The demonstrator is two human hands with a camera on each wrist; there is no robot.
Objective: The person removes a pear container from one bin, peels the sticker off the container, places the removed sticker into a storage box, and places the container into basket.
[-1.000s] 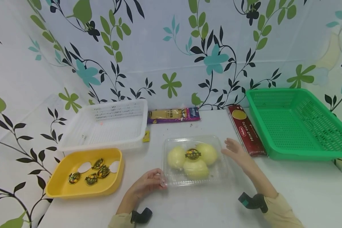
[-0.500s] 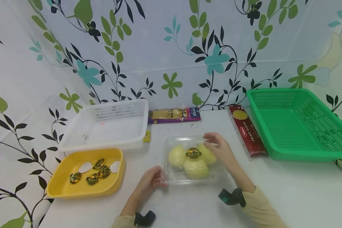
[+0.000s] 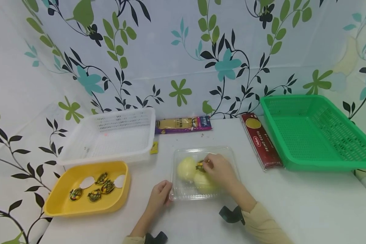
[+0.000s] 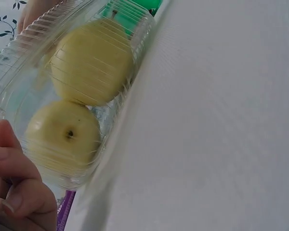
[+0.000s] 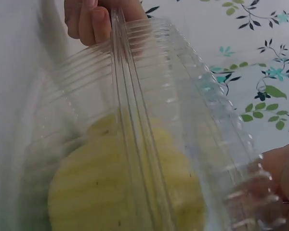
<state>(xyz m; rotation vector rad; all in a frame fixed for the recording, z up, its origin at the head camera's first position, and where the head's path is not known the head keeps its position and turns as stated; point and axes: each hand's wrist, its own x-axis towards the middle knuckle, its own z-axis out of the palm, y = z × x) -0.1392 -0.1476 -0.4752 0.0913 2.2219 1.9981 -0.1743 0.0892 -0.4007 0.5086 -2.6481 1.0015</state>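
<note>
A clear plastic clamshell box of yellow pears lies on the table in the head view. My left hand pinches its front left corner. The right wrist view shows those left fingers at the box's rim. On the lid sits a round black fruit label, partly covered by my right hand. My right fingers are bent at the label's right side; whether they pinch or press it cannot be told. Through the box wall, two pears show in the left wrist view.
At left, a yellow tray holds several black labels and white round pieces. Behind it stands a white basket. A green basket is at right, beside a red pasta packet. A purple noodle packet and small yellow sachet lie farther back.
My right hand has come from the box's right side, over the lid, and down to the label. My left hand has stayed at the front left corner.
</note>
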